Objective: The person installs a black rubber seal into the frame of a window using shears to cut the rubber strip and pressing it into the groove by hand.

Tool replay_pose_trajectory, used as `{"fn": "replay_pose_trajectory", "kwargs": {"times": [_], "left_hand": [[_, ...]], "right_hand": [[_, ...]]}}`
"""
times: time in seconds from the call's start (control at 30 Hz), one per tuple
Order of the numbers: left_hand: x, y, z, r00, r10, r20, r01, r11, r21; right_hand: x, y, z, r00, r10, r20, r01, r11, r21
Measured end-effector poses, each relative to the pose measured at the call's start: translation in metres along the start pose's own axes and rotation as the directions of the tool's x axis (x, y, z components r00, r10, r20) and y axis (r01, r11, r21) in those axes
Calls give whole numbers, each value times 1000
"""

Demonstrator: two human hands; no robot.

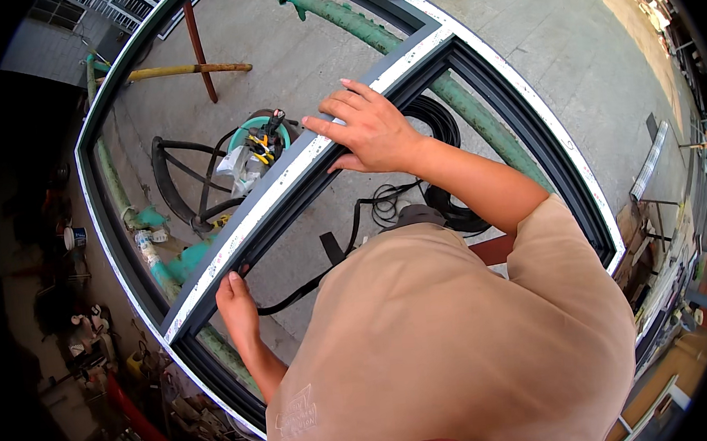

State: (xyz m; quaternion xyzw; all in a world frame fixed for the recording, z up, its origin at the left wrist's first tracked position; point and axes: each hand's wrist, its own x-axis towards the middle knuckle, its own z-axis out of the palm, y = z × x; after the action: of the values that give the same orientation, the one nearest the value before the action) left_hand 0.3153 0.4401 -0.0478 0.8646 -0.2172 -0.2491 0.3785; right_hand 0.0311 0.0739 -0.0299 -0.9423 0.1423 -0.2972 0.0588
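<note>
Here, the black rubber strip (293, 294) runs along the lower edge of the grey frame bar (301, 171), and your left hand (236, 306) pinches it against that edge near the bar's lower end. Your right hand (371, 125) lies flat and spread on the bar's upper half, gripping nothing. Your torso hides the strip's far end; a pale crumpled package (239, 167) sits beyond the bar in a teal bucket (253, 133).
</note>
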Motion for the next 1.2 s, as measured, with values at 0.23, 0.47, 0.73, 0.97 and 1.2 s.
{"fn": "replay_pose_trajectory", "kwargs": {"times": [0.23, 0.47, 0.73, 0.97, 1.2], "left_hand": [[-2, 9, -1, 999, -18, 37, 19, 999, -44], [-2, 11, -3, 999, -47, 17, 48, 999, -22], [-5, 20, 0, 998, -61, 33, 62, 998, -23], [-6, 18, 1, 997, -73, 6, 73, 996, -42], [-8, 27, 6, 999, -45, 2, 45, 998, 36]], "right_hand": [[-1, -1, 5, 999, 21, -45, -20, 1000, 20], [-1, 20, -8, 1000, 5, 21, -5, 1000, -5], [-9, 37, -8, 998, -49, -35, 49, 999, -3], [7, 5, -4, 1000, -25, 16, 25, 999, 31], [17, -24, 11, 999, -31, 29, 31, 999, 17]]}}
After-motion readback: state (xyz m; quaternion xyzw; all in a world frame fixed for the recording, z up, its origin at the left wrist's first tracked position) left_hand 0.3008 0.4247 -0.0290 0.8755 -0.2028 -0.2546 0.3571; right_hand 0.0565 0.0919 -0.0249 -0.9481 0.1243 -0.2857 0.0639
